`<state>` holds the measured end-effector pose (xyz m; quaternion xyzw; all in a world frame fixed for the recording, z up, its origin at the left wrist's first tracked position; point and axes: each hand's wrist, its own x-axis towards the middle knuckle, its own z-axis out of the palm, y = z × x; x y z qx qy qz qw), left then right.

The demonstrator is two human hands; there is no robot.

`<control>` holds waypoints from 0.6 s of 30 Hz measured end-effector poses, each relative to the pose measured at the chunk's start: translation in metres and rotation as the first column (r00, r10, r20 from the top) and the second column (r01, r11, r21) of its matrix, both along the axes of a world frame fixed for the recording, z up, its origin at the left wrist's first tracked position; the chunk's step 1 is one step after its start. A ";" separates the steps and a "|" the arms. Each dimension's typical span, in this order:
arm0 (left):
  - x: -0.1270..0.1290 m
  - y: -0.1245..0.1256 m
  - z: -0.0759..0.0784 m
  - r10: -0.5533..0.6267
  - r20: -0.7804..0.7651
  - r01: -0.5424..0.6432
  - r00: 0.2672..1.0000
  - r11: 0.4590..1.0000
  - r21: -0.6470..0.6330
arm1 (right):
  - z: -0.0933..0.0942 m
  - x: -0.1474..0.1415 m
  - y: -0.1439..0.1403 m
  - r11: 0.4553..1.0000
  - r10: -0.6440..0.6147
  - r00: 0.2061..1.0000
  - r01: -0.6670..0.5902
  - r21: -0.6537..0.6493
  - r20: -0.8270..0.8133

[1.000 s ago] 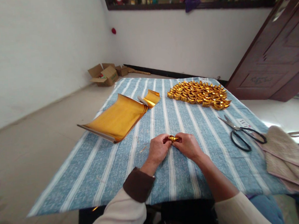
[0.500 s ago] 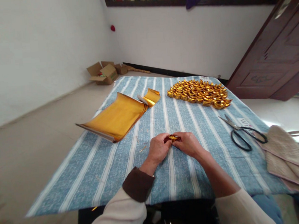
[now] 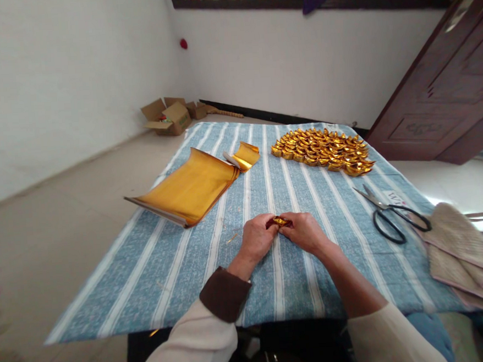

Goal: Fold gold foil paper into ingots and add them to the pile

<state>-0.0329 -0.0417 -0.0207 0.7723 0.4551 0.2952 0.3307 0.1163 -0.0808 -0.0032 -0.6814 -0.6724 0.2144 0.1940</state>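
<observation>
My left hand (image 3: 257, 238) and my right hand (image 3: 304, 232) meet over the near middle of a blue striped cloth (image 3: 182, 273). Between their fingertips they pinch a small folded piece of gold paper (image 3: 281, 221), mostly hidden by the fingers. A stack of flat gold paper sheets (image 3: 188, 188) lies to the left of my hands, with one curled sheet (image 3: 245, 156) at its far end. A heap of several finished gold paper ingots (image 3: 322, 150) sits at the far side of the cloth.
Black-handled scissors (image 3: 390, 214) lie on the cloth to the right. A folded beige cloth (image 3: 461, 254) rests at the right edge. Open cardboard boxes (image 3: 170, 116) stand on the floor by the far wall. A dark wooden door (image 3: 446, 89) stands at the right.
My hands stay together on the gold piece, the fingers shifting slightly around it. The view has drifted a little.
</observation>
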 end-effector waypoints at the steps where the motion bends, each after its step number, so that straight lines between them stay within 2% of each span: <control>1: 0.000 0.000 0.000 0.001 0.001 -0.001 1.000 1.000 0.000 | 0.000 0.000 0.000 1.000 -0.002 1.000 0.002 -0.001 0.007; 18: 0.000 0.002 -0.003 0.002 0.022 -0.002 1.000 1.000 -0.022 | -0.002 0.000 0.001 1.000 -0.010 1.000 0.010 -0.023 0.029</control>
